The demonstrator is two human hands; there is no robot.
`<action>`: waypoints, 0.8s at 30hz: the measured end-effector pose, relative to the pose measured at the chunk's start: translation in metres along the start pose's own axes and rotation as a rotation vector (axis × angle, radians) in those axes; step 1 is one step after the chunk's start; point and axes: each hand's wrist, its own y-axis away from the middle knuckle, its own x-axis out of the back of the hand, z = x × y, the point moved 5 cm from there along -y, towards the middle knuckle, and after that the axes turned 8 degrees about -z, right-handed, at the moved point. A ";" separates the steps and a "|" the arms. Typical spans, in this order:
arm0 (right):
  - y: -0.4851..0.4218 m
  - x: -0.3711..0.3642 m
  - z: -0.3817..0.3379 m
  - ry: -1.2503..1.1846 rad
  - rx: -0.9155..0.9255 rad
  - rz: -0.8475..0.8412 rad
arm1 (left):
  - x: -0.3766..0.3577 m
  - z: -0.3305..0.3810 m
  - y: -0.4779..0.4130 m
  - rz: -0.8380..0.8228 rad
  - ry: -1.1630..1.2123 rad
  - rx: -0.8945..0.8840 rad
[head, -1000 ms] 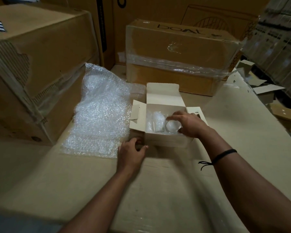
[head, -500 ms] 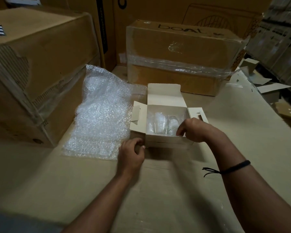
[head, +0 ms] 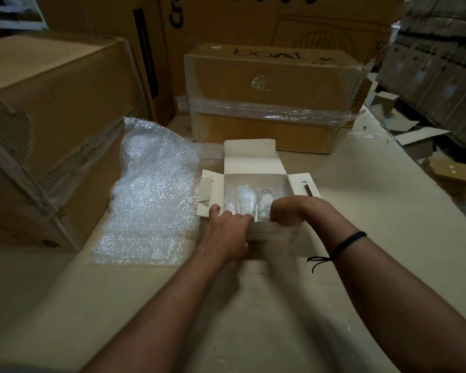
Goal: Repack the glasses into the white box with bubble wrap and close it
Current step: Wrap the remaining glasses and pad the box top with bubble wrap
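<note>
White box: open, a little above the middle of the frame, standing on the bench (head: 253, 313); point on its raised back lid (head: 249, 156).
Flaps: the left side flap (head: 208, 193) and right side flap (head: 304, 185) are splayed outward; the back lid stands up and leans away.
Glasses: inside the white box, upright and close together (head: 244, 199); the left ones look whitish as if sheathed in bubble wrap, and the right one shows clear glass. How many there are cannot be told.
Left hand: (head: 226, 228) at the box's near left corner, thumb beside the left side flap, fingers bent over the near rim and gripping it, fingertips just in front of the glasses.
Right hand: (head: 287, 211) at the near right part of the rim, fingers hooked down over the near wall and clamped on it; the glasses sit just left of and behind its knuckles.
Wristband: a black cord (head: 346, 244) on the right wrist, loose ends trailing.
Bubble wrap: a crumpled sheet (head: 151, 200) lying on the bench left of the box, touching neither hand.
Taped carton: brown, banded with clear film (head: 269, 84), behind the box in the upper middle.
Large carton: brown (head: 46, 117), upper left, beside the bubble wrap.
Small boxes: scattered and open (head: 414, 141), at the right edge.
</note>
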 end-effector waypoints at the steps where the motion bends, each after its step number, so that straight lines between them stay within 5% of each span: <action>1: 0.001 0.000 0.001 0.012 -0.003 -0.010 | 0.004 0.001 -0.002 -0.016 0.008 0.005; 4: 0.009 0.003 0.000 -0.087 -0.014 0.046 | 0.008 -0.004 0.006 0.090 0.071 -0.019; 7: 0.021 -0.001 0.003 -0.215 -0.021 0.224 | 0.009 -0.020 0.032 0.449 0.273 -0.063; 10: 0.045 -0.008 0.001 -0.399 -0.118 0.681 | -0.003 -0.061 0.066 0.681 0.404 0.058; 13: 0.068 -0.029 -0.036 -0.679 -0.038 1.134 | -0.028 -0.111 0.084 0.682 0.440 0.280; 20: 0.001 -0.081 -0.129 -0.475 -0.056 0.924 | -0.064 -0.179 0.070 0.211 0.321 0.474; 24: -0.012 -0.097 -0.144 -0.404 -0.175 0.924 | -0.056 -0.191 0.061 0.229 0.319 0.471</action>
